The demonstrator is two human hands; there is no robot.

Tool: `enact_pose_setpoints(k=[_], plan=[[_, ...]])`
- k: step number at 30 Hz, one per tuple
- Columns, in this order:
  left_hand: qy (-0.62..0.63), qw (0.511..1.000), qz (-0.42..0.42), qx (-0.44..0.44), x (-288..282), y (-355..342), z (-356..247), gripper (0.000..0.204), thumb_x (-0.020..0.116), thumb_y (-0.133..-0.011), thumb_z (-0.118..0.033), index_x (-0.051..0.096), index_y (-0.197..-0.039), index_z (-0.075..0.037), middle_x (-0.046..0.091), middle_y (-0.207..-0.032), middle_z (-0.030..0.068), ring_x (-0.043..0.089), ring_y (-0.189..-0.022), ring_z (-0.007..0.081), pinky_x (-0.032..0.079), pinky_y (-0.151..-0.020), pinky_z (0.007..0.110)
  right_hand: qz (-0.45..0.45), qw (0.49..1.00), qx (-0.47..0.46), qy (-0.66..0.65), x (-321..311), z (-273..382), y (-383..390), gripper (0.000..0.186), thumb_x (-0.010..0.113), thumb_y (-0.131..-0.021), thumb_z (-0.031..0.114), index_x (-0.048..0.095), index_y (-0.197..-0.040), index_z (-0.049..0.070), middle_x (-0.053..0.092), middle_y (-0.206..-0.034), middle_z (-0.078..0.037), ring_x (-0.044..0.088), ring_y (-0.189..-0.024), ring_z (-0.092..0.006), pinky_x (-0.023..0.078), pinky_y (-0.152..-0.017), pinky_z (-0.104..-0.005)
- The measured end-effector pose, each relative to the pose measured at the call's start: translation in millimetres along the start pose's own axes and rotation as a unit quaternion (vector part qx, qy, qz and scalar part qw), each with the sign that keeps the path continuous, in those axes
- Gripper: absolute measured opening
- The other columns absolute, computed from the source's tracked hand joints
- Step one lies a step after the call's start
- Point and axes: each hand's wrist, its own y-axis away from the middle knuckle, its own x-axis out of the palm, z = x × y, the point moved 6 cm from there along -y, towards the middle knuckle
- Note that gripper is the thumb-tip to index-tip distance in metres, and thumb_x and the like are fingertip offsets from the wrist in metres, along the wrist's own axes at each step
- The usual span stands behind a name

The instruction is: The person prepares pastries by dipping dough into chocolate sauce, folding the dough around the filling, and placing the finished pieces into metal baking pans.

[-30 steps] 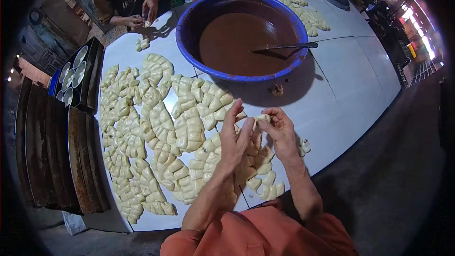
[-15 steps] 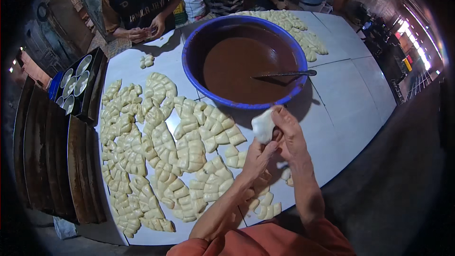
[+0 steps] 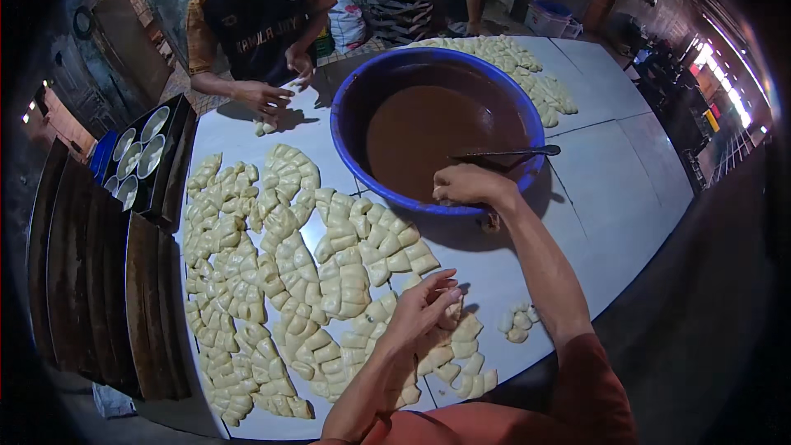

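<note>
My right hand (image 3: 471, 185) reaches over the near rim of a large blue basin (image 3: 350, 156), its fingers curled down at the brown paste (image 3: 424, 124) inside. What those fingers hold, if anything, is hidden. A dark-handled spoon (image 3: 527, 151) leans in the paste just beyond that hand. My left hand (image 3: 424, 305) is over the table, fingers stretched and slightly apart, beside pale dough pieces (image 3: 465, 334). Wide rows of joined dough pieces (image 3: 297, 264) lie to its left. Several small dough lumps (image 3: 517, 323) sit below my right forearm.
White tiles cover the table (image 3: 610, 189). Across it, another person's hands (image 3: 268, 97) work near a small dough piece. More dough (image 3: 531, 70) lies behind the basin. At the left stand a black tray with round metal tins (image 3: 150, 155) and upright dark trays (image 3: 70, 272).
My hands, together around a stretched white dough piece before, have parted. The right went into the basin; the left moved back over the dough. The other person's hands have lowered to the table.
</note>
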Motion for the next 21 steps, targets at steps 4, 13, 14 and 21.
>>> enact_pose_setpoints(k=[4,13,14,21], plan=[[-0.032,0.999,-0.023,0.032,-15,-4,9,0.047,0.062,-0.097,-0.027,0.052,-0.136,-0.003,0.065,-0.119,0.0116,0.063,-0.099,0.0128,0.051,-0.082,0.026,-0.042,0.998,0.005,-0.052,-18,15,7,0.034,0.059,-0.085,0.029,0.069,-0.101,0.001,0.07,-0.09,-0.017,0.068,-0.083,-0.0287,0.051,-0.078,-0.0414],[0.145,0.985,-0.031,0.083,8,-39,-34,0.043,0.057,-0.099,-0.029,0.052,-0.132,-0.001,0.061,-0.121,0.0087,0.063,-0.104,0.0185,0.05,-0.088,0.033,-0.11,0.761,-0.08,-0.634,-10,18,69,0.016,0.059,-0.098,0.023,0.056,-0.097,0.007,0.063,-0.078,-0.002,0.064,-0.062,-0.008,0.054,-0.053,-0.0204],[0.205,0.974,-0.045,0.086,10,-41,-38,0.042,0.057,-0.099,-0.031,0.053,-0.13,-0.003,0.061,-0.12,0.0065,0.062,-0.104,0.0181,0.05,-0.089,0.034,-0.107,0.761,-0.078,-0.635,-2,20,75,0.016,0.059,-0.098,0.023,0.056,-0.097,0.007,0.063,-0.078,-0.002,0.064,-0.062,-0.008,0.054,-0.053,-0.0204],[0.389,0.921,-0.01,0.018,39,-42,-20,0.031,0.061,-0.096,-0.033,0.059,-0.111,-0.006,0.063,-0.103,0.0019,0.063,-0.094,0.0154,0.053,-0.086,0.034,-0.159,0.674,-0.075,-0.718,60,-16,127,0.018,0.054,-0.1,0.022,0.053,-0.108,0.007,0.063,-0.093,-0.004,0.065,-0.078,-0.01,0.055,-0.064,-0.0243]])
